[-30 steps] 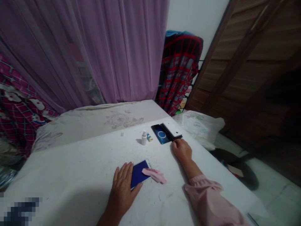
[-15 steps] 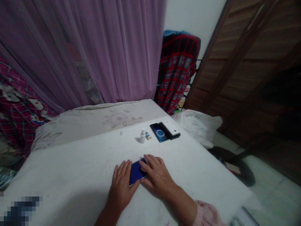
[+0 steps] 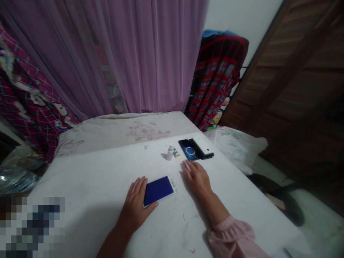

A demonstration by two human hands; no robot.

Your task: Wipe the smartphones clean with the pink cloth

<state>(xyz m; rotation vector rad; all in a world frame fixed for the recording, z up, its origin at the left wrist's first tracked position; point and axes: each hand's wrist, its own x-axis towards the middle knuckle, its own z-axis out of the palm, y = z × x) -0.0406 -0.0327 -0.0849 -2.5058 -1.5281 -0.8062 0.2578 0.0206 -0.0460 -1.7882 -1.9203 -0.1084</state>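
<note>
A white-framed smartphone (image 3: 159, 190) lies face up on the white-covered table, its screen dark blue. My left hand (image 3: 137, 195) grips its left end, fingers over the edge and thumb along the near side. To the right of the phone, my right hand (image 3: 198, 178) is low over the table with its fingers curled together. Something pinkish shows at those fingertips, too small to make out. Beyond it stand a small white bottle (image 3: 170, 153) and a small blue, white and tan item (image 3: 176, 153). A blue-backed phone (image 3: 189, 151) lies near the right hand.
Beside the blue phone is a stack of phones with a white one (image 3: 203, 146) on top. A small pale square (image 3: 146, 147) lies farther left. Past the table's right edge sits a white plastic bag (image 3: 238, 145). Purple curtains (image 3: 158, 57) hang behind.
My right hand has left the phone's right end and moved right and away from me, uncovering the screen. My left hand stays on the phone. The view has shifted slightly.
</note>
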